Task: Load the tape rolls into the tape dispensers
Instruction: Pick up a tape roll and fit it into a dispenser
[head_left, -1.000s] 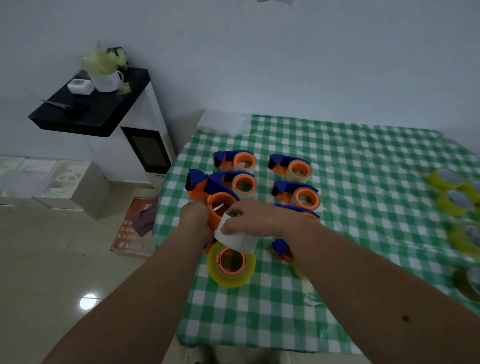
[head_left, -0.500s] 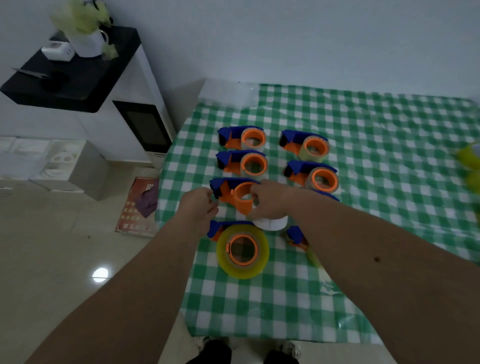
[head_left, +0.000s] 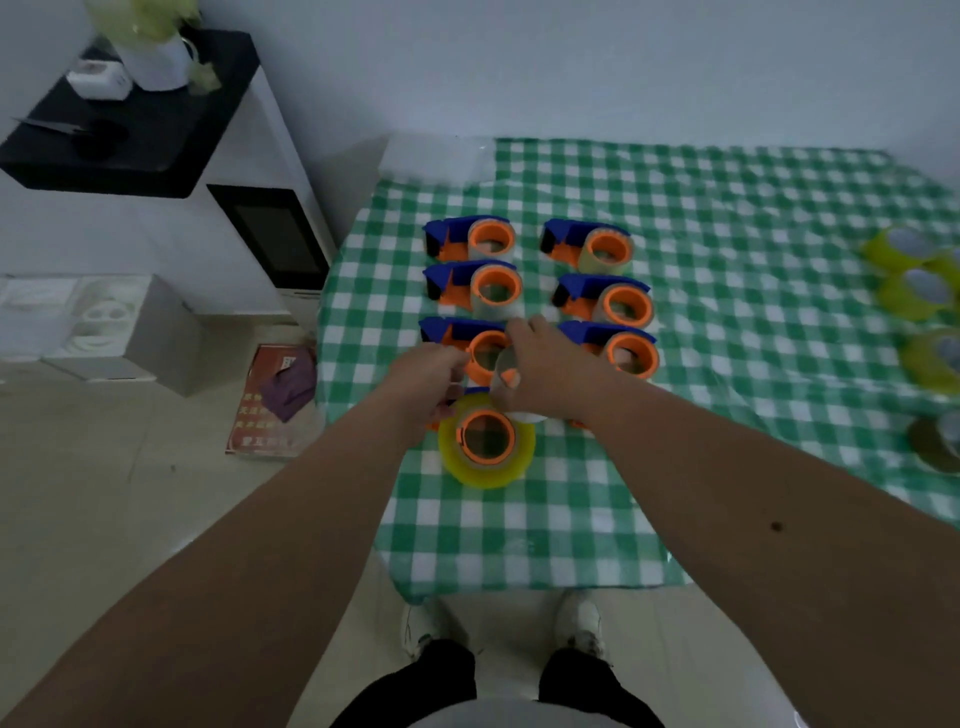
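Tape roll (head_left: 511, 374), clear, sat in your right hand (head_left: 545, 371), fingers curled round it, held against orange hub of third dispenser (head_left: 470, 345) in left column, probably so core could slide on; your left hand (head_left: 428, 374) gripped that dispenser's near side, likely steadying it, though exact finger lie could not be told; loaded yellow dispenser (head_left: 487, 440) lay just beside, nearer you; spare yellow rolls (head_left: 914, 280) waited well apart at right edge of checked tablecloth (head_left: 727, 312).
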